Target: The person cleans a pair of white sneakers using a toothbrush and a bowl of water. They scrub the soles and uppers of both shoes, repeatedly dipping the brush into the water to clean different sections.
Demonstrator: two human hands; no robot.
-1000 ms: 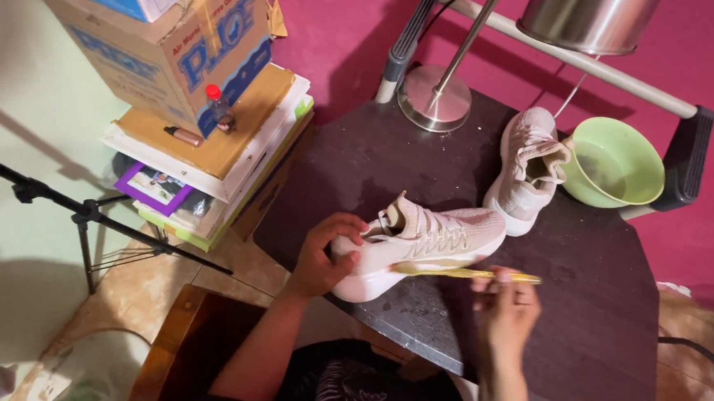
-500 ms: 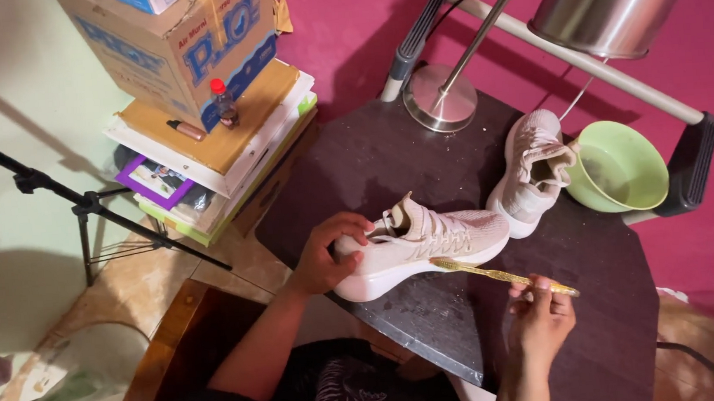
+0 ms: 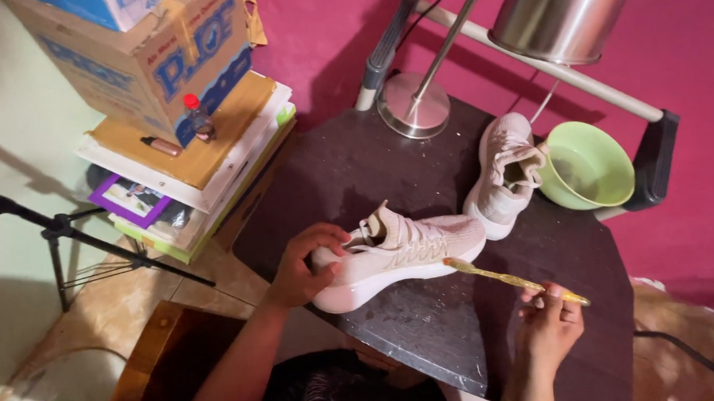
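On the near half of the dark table (image 3: 355,167), a pale sneaker (image 3: 401,251) lies on its side, heel to the left and toe to the right. I see my left hand (image 3: 303,266) wrapped over its heel, fingers curled round the collar and gripping it. My right hand (image 3: 550,325), nearer and to the right, has its fingers pinched shut on the handle end of a yellow toothbrush (image 3: 510,279), whose bristle end touches the sneaker's sole edge near the toe.

I judge the scrubbing to be under way: wet speckles and drops lie on the table around the sneaker, and the brush is at the toe end. How much of the sole has been cleaned I cannot tell, since the whole shoe looks evenly pale from here.

Farther off to the right, the second sneaker (image 3: 504,175) stands upright, apart from both hands, so I take it as waiting its turn. Just beside it sits a green bowl (image 3: 591,174); its contents are unclear. The lamp base (image 3: 413,106) stands at the far edge, and a stack of books under a cardboard box (image 3: 150,56) rises to the left.
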